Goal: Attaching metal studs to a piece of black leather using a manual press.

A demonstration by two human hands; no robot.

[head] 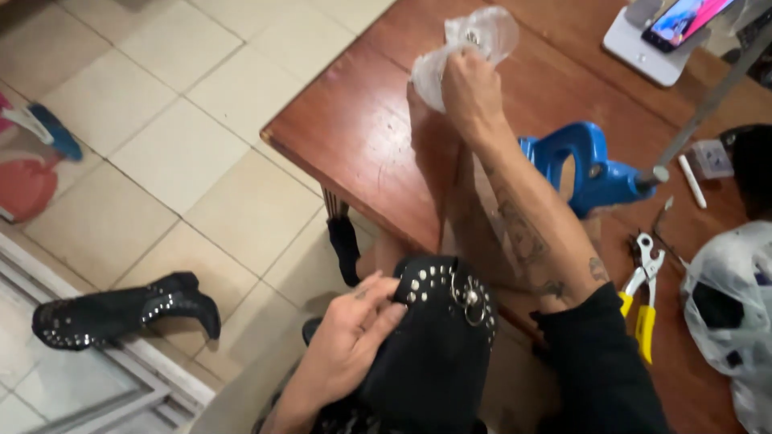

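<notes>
My left hand (pixel 350 328) rests on a black studded boot (pixel 438 337) held in my lap at the near edge of the brown wooden table (pixel 354 128). Silver studs and a metal ring show on the boot's top. My right hand (pixel 470 90) reaches far across the table and grips a crumpled clear plastic bag (pixel 474 44). My tattooed forearm stretches over the tabletop.
A blue hand press tool (pixel 583 165) stands right of my arm. Yellow-handled pliers (pixel 643 297), a white plastic bag (pixel 728 309), a white marker (pixel 691 181) and a phone on a white stand (pixel 667 32) lie on the table. A second studded boot (pixel 121 313) lies on the tiled floor.
</notes>
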